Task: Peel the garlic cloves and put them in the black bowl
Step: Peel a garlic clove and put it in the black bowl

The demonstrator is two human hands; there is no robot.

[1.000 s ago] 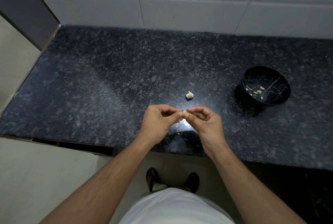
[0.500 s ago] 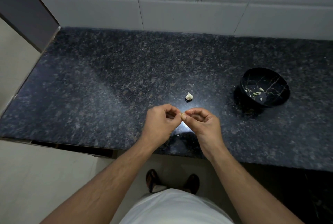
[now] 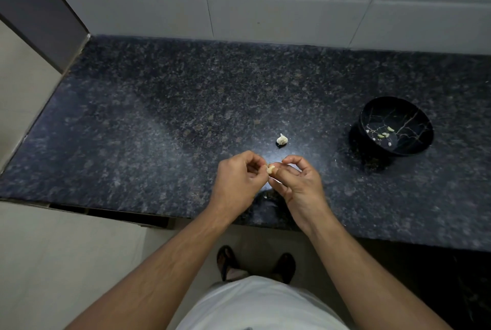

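A small pale garlic clove (image 3: pixel 270 169) sits between my two hands, just above the near edge of the dark granite counter (image 3: pixel 148 127). My left hand (image 3: pixel 237 182) pinches it with curled fingers, and my right hand (image 3: pixel 297 183) pinches it from the other side with thumb and forefinger. A small garlic piece in its white skin (image 3: pixel 282 139) lies on the counter just beyond my hands. The black bowl (image 3: pixel 396 106) with gold veins stands at the right and holds several peeled cloves (image 3: pixel 384 134).
White wall tiles (image 3: pixel 265 5) back the counter. A dark panel (image 3: pixel 39 10) rises at the far left. A tiny white scrap (image 3: pixel 265 196) lies at the counter's front edge. Below are the pale floor and my feet in sandals (image 3: pixel 255 266).
My right hand's fingers have loosened and spread a little, so more of the clove shows. Both hands stay in the same place above the counter edge.
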